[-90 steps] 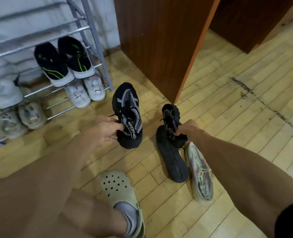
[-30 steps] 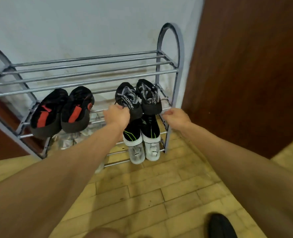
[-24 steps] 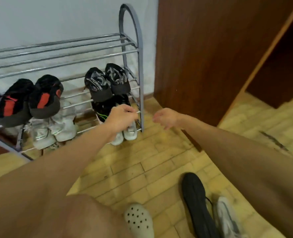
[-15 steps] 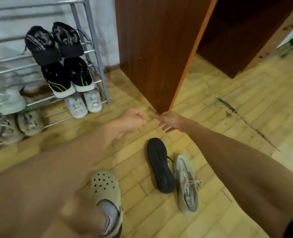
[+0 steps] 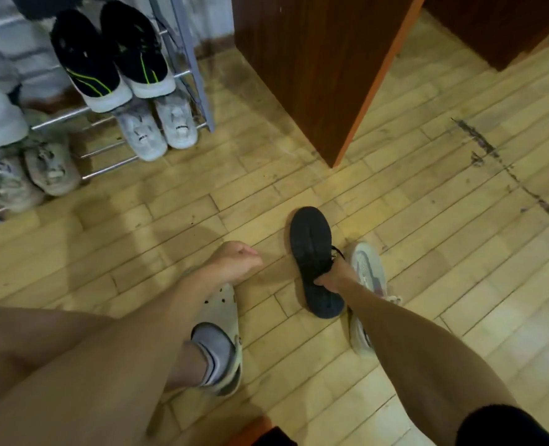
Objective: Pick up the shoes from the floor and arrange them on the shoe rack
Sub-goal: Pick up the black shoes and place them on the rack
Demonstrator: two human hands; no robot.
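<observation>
Both arms extend forward and down. Left hand (image 5: 234, 262) is curled, holding nothing; right hand (image 5: 334, 278) grips the black shoe (image 5: 310, 239).

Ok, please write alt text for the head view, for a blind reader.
The right hand grips a black shoe, sole showing, on the floor beside a pale sneaker. The left hand is curled and empty; the shoe rack stands upper left.

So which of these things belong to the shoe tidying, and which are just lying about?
Job: black shoe, gripped by the right hand; pale shoe beside it; rack.
Just there: worn clog; wooden panel; floor stain.
</observation>
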